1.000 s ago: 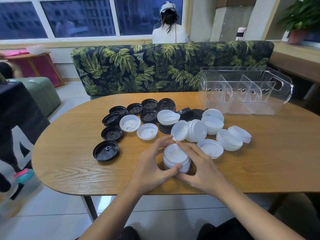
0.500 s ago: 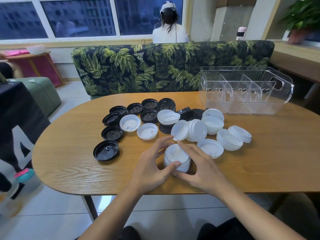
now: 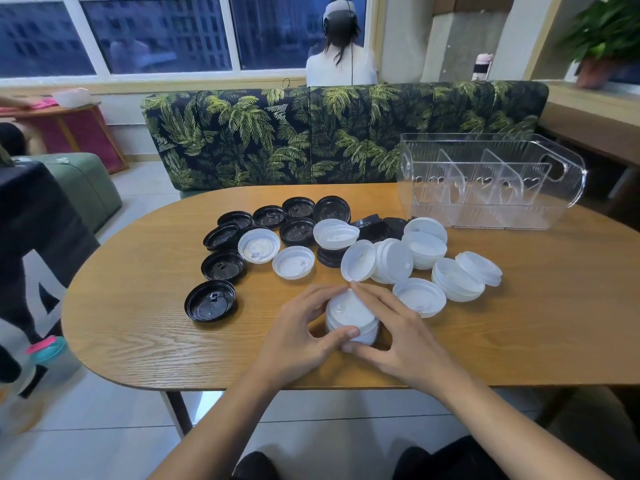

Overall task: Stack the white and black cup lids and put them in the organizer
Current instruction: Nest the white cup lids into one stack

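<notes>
Left hand (image 3: 298, 327) and right hand (image 3: 398, 336) are curled round a short stack of white lids (image 3: 349, 311) near the front edge of the wooden bench (image 3: 138, 323), with the thumbs met at its near side. Much of the stack is hidden, so its count cannot be told. Loose white lids (image 3: 293, 262) and glossy black lids (image 3: 211, 301), thin round plastic, are spread beyond; some black ones are half buried. A clear ribbed organizer (image 3: 491, 209) is set far right. Since the earlier frame the stack is kept in place and the fingers are drawn slightly closer.
</notes>
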`<state>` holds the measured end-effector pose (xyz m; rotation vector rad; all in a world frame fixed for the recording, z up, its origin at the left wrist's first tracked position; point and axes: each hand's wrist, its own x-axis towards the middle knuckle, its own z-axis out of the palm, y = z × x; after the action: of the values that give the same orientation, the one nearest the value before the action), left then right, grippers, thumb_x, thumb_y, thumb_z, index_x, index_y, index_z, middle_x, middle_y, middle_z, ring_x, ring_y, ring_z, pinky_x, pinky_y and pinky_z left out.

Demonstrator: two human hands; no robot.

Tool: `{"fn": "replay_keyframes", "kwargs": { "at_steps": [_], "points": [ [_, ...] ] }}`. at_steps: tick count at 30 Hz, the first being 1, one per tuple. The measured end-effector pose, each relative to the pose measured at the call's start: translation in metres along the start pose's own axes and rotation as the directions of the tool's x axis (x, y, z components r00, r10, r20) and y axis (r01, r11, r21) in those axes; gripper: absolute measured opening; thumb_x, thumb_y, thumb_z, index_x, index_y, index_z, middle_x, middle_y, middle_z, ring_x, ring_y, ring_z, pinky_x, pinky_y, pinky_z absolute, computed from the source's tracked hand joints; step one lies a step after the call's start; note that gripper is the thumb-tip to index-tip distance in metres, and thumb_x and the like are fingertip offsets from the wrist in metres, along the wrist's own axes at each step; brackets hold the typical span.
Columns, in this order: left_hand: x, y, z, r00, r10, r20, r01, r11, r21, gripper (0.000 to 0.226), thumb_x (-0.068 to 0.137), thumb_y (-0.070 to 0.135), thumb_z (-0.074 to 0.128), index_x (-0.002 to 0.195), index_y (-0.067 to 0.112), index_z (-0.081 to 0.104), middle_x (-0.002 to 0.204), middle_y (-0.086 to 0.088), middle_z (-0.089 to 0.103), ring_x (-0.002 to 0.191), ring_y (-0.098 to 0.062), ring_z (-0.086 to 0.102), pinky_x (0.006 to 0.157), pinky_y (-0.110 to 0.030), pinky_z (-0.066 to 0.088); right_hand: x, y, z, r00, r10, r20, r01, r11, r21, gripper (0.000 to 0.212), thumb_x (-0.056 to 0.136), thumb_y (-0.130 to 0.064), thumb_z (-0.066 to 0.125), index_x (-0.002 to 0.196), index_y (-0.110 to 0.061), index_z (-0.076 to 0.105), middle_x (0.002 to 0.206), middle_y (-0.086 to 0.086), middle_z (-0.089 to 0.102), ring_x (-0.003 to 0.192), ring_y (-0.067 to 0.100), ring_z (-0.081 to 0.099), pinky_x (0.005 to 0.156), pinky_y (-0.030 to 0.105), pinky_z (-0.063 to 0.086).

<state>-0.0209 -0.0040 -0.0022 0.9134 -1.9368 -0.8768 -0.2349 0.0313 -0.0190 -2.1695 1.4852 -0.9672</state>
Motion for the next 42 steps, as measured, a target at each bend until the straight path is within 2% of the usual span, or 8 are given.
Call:
{"fn": "replay_keyframes", "kwargs": {
  "at_steps": [2,8,13,17,21,28,38,42],
  "points": [
    [0.0,-0.001,0.0,0.999,-0.043,0.018,0.044,0.998,-0.038,0.066,0.085,0.034,0.086,0.145,0.022,0.062,0.141,0.015,0.066,0.134,-0.003,0.06,0.109,-0.031,0.053,0.001,0.001,0.001,1.0,-0.025,0.0,0.025,1.0,0.004,0.085,0.087,-0.053,0.078,0.159,-0.031,0.038,0.161,-0.025,0.034,0.149,-0.003,0.032,0.12,0.022,0.033],
    [0.0,-0.007,-0.003,0.979,-0.17,0.114,0.19,0.961,-0.202,0.065,0.091,0.008,0.081,0.149,0.022,0.055,0.144,0.013,0.065,0.138,-0.006,0.058,0.118,-0.033,0.045,0.001,0.0,0.001,0.999,-0.036,0.001,0.036,0.999,-0.018,0.083,0.088,-0.059,0.073,0.159,-0.035,0.038,0.16,-0.024,0.034,0.149,-0.001,0.032,0.121,0.029,0.035],
    [0.002,-0.007,-0.009,0.961,-0.199,0.19,0.243,0.939,-0.243,0.07,0.091,0.01,0.081,0.154,0.014,0.05,0.15,0.005,0.061,0.142,-0.011,0.055,0.121,-0.04,0.043,0.0,0.0,0.001,0.999,-0.028,0.03,0.029,0.999,-0.043,0.082,0.09,-0.062,0.069,0.16,-0.039,0.033,0.159,-0.025,0.033,0.149,-0.001,0.031,0.121,0.033,0.036],
    [0.002,-0.008,-0.012,0.959,-0.187,0.215,0.239,0.939,-0.248,0.072,0.091,0.007,0.08,0.155,0.012,0.048,0.149,0.004,0.061,0.14,-0.01,0.057,0.118,-0.035,0.045,0.001,0.001,0.001,0.997,-0.025,0.066,0.029,0.997,-0.065,0.082,0.092,-0.063,0.065,0.161,-0.041,0.027,0.16,-0.024,0.028,0.151,0.001,0.028,0.122,0.035,0.035],
    [0.001,-0.007,-0.011,0.962,-0.188,0.197,0.233,0.942,-0.24,0.067,0.093,0.004,0.077,0.154,0.015,0.05,0.145,0.008,0.065,0.138,-0.008,0.058,0.114,-0.028,0.047,0.001,0.002,0.003,0.997,-0.027,0.068,0.032,0.997,-0.075,0.082,0.093,-0.063,0.064,0.161,-0.041,0.026,0.159,-0.024,0.029,0.15,0.003,0.03,0.121,0.036,0.036],
    [0.001,-0.01,-0.017,0.976,-0.192,0.1,0.212,0.945,-0.249,0.043,0.101,0.006,0.067,0.144,0.013,0.063,0.14,0.007,0.069,0.135,-0.007,0.061,0.114,-0.028,0.048,0.0,0.001,0.003,0.999,-0.008,0.054,0.012,0.997,-0.072,0.082,0.091,-0.067,0.062,0.161,-0.039,0.028,0.159,-0.025,0.028,0.15,0.001,0.027,0.122,0.034,0.034],
    [0.003,-0.011,-0.015,0.983,-0.135,0.123,0.162,0.956,-0.246,0.038,0.103,0.002,0.063,0.139,0.014,0.066,0.137,0.008,0.071,0.133,-0.008,0.062,0.11,-0.024,0.049,0.004,0.0,0.002,0.996,0.021,0.084,-0.014,0.997,-0.074,0.08,0.092,-0.076,0.048,0.161,-0.042,0.025,0.16,-0.026,0.025,0.15,0.0,0.026,0.121,0.036,0.036],
    [0.004,-0.012,-0.013,0.985,-0.17,0.014,0.167,0.945,-0.28,0.036,0.099,-0.001,0.068,0.132,0.013,0.071,0.129,0.008,0.075,0.126,-0.005,0.066,0.104,-0.019,0.051,0.008,0.002,0.003,0.997,0.026,0.069,-0.022,0.998,-0.054,0.082,0.09,-0.075,0.052,0.16,-0.041,0.028,0.157,-0.025,0.031,0.147,-0.001,0.03,0.119,0.034,0.037]
  ]
}}
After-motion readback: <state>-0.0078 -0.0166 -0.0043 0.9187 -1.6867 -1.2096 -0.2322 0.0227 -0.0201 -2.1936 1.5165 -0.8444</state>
